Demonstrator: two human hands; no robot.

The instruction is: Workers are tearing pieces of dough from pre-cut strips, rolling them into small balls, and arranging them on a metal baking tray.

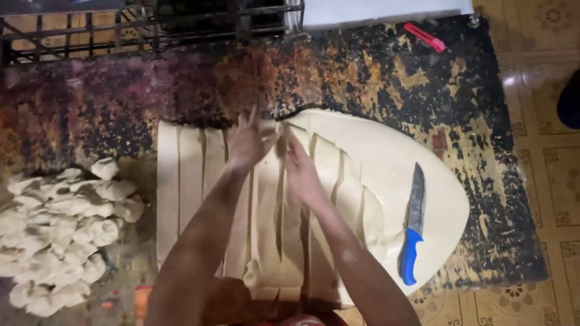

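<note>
Dough sheet (374, 157) flat on worktop (362, 66), cut strips (190, 175) on its left part, knife (414, 226) lying on its right part, heap of dough pieces (57, 232) left of strips, wire rack (145, 24) behind, marker (425, 37) at far right edge, both hands (275, 154) over middle strips.

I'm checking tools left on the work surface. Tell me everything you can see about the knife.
The knife has a bright blue handle and a dull grey, pointed blade that looks like worn metal. It lies flat on the uncut right part of the pale dough sheet, blade pointing away from the person, handle nearest them and reaching the sheet's edge. Neither hand touches it; the right hand is nearer, working the cut strips to its left.
</note>
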